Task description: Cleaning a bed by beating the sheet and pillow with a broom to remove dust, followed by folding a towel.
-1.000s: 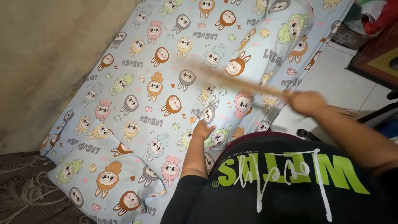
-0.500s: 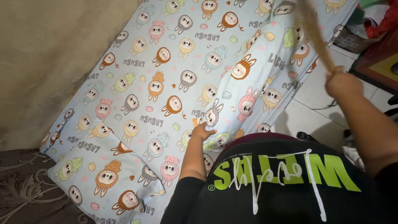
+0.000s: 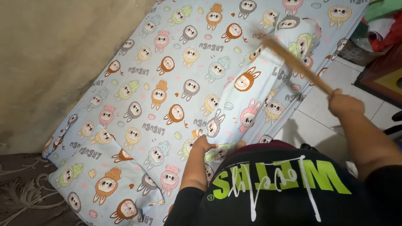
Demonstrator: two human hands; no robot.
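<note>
**Stick up over the bolster**

The right hand [image 3: 345, 104] has its fingers closed tight around a long thin wooden stick [image 3: 293, 62]. The stick points up and away from the fingers, blurry, over the long round bolster pillow [image 3: 247, 90] in pale blue cartoon cloth. The left hand [image 3: 202, 143] rests flat on the near end of the bolster, fingers loose, on the bed with the same blue cartoon sheet [image 3: 167, 83]. A flat pillow [image 3: 104, 175] lies left of those fingers.

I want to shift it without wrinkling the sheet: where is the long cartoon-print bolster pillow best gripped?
Grip the long cartoon-print bolster pillow at its near end, from the floor side. That rounded end lies by the mattress edge, beside the left hand; the far end sits under the tan straw broom swung by the right hand.
</note>
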